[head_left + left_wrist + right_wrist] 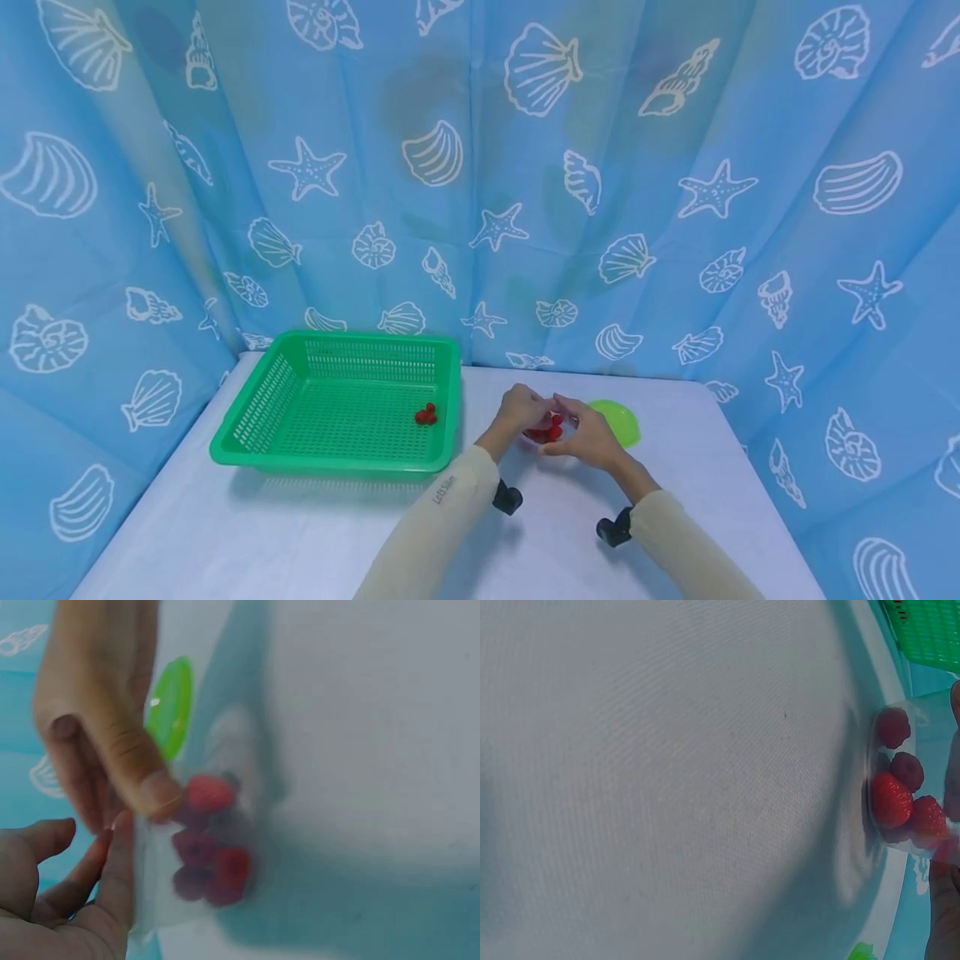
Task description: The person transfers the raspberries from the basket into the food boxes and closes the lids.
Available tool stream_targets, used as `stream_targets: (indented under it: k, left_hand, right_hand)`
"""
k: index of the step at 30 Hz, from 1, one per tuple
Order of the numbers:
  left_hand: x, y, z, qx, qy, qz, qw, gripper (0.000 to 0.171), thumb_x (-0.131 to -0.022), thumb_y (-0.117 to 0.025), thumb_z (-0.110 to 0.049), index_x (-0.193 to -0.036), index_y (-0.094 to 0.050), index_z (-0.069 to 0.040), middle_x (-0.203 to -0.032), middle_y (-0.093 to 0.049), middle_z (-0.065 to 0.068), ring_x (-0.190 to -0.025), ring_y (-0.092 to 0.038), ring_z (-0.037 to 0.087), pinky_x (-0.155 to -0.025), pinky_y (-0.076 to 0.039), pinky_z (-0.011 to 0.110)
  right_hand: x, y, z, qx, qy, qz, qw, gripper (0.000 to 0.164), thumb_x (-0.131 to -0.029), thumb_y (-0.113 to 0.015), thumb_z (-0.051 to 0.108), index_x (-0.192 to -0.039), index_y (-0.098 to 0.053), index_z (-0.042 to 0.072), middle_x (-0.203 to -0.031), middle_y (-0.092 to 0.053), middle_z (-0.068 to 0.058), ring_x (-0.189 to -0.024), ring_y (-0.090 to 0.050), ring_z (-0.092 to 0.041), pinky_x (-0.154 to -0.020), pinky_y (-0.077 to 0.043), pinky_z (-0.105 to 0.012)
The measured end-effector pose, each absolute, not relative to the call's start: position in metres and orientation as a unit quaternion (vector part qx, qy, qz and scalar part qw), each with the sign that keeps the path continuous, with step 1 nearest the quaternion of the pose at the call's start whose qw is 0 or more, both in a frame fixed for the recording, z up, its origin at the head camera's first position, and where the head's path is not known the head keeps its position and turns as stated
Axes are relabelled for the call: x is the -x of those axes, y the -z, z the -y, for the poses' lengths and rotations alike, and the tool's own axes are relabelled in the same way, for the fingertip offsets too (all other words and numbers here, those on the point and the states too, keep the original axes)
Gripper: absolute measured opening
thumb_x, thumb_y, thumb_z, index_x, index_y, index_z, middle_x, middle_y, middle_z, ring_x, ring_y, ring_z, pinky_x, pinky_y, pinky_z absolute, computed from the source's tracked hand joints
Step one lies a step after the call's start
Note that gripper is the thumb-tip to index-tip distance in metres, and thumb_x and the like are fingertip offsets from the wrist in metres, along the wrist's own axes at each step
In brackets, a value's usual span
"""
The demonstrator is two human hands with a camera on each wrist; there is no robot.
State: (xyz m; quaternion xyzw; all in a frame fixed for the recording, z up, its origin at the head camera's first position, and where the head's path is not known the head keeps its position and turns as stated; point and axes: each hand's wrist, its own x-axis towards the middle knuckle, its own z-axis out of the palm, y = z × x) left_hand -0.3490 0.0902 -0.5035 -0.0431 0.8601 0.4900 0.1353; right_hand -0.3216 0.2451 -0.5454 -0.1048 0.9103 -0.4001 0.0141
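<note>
My right hand (596,437) grips a clear plastic container (922,712), its thumb on the near wall. Inside are a red strawberry (891,801) and several raspberries (907,771), seen through the side. My left hand (525,406) is over the container's left side, wrist bent. In the left wrist view its fingers (112,885) reach to the rim beside the right hand, with the thumb apart and nothing visible between them. A light green lid (617,422) lies just right of the container.
A green plastic basket (337,462) with slotted walls stands at the left of the white table (300,542). A small cluster of red berries (426,414) lies in its right part. A blue shell-print curtain (480,167) hangs behind the table and along both sides.
</note>
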Motion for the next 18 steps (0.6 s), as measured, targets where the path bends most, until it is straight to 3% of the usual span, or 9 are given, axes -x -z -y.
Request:
stream_targets:
  k: [12,18]
  left_hand:
    - [0.374,0.470,-0.045,-0.026,-0.554,-0.818,0.153,0.028,-0.096,-0.064,-0.024,-0.109,-0.068,0.000,-0.090,-0.070,0.008,-0.081,-0.071,0.017,-0.078,-0.058,0.031]
    - [0.397,0.452,0.001,-0.032,-0.647,-0.746,0.154,0.028,-0.093,-0.066,-0.011,-0.111,-0.065,0.011,-0.094,-0.070,0.017,-0.092,-0.070,0.031,-0.075,-0.058,0.031]
  right_hand:
    - [0.321,0.546,-0.244,0.076,0.398,-0.914,0.033,0.110,-0.057,-0.092,0.049,-0.150,-0.040,0.024,-0.145,-0.049,0.001,-0.135,-0.043,-0.026,-0.097,-0.048,-0.047]
    - [0.322,0.546,-0.242,0.075,0.396,-0.915,0.032,0.110,-0.057,-0.092,0.048,-0.150,-0.039,0.021,-0.145,-0.050,0.001,-0.135,-0.042,-0.028,-0.095,-0.050,-0.048]
